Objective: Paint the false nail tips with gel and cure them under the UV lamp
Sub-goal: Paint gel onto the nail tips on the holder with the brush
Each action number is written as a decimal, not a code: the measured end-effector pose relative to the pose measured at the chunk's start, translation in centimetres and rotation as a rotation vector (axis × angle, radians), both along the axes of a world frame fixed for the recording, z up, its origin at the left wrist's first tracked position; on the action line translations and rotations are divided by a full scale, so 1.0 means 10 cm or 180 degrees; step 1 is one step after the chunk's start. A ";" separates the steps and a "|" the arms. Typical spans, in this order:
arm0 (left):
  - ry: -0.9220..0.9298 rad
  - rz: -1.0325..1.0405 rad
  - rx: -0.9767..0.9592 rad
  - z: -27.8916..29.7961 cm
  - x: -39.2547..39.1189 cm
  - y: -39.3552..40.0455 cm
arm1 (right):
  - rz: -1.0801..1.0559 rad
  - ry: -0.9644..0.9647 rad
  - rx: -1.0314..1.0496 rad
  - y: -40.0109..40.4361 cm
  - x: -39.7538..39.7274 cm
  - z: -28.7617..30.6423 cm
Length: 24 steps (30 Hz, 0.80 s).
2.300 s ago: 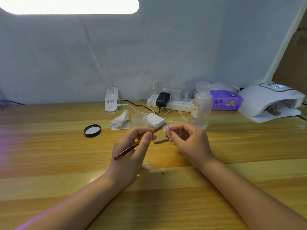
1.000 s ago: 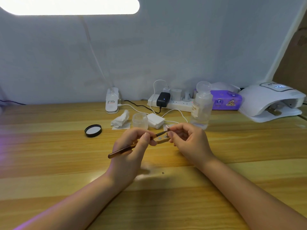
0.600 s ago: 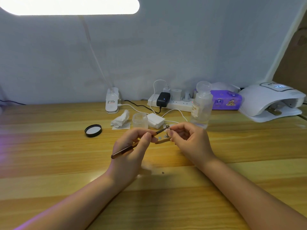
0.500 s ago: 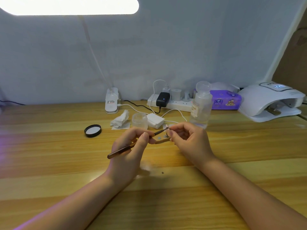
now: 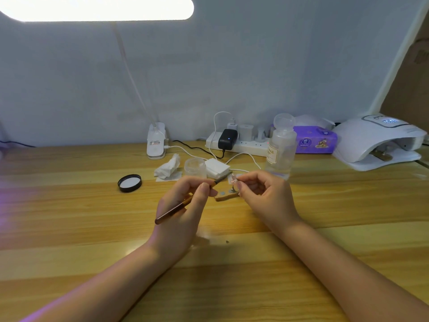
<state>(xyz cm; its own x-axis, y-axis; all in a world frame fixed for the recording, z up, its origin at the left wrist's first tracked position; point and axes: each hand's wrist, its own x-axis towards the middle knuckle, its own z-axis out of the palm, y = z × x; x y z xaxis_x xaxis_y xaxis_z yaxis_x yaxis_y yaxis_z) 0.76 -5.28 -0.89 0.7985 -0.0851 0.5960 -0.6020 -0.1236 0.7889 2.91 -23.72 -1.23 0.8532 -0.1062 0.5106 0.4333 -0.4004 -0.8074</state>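
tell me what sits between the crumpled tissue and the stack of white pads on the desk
In the head view, a small clear jar stands between the crumpled tissue and the stack of white pads, close to the pads.

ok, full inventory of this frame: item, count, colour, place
table: 1, wood, whole foreground
desk lamp: 1, white, back centre-left
jar lid: 1, black, left of centre
tissue: 1, white, crumpled by the small jar
small jar: 1, clear, centre
pad stack: 1, white, right of jar
power strip: 1, white, back centre
bottle: 1, clear, right of centre
wipes pack: 1, purple, back right
UV lamp: 1, white, far right
nail holder: 1, wooden, between hands
brush: 1, brown, left hand
nail tip: 1, pale, right hand
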 end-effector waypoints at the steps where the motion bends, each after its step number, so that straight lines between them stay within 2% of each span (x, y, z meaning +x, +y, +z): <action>1: 0.0015 0.0005 0.0030 0.00 0.00 0.00 | -0.0012 -0.0014 -0.0036 0.00 0.00 0.00; 17: -0.0044 0.0025 0.0280 0.03 -0.02 0.00 | -0.0172 -0.0352 -0.0418 0.00 0.01 -0.01; 24: -0.0159 0.0096 0.0396 0.03 -0.03 0.02 | -0.0131 -0.0217 -0.0255 -0.01 0.02 -0.02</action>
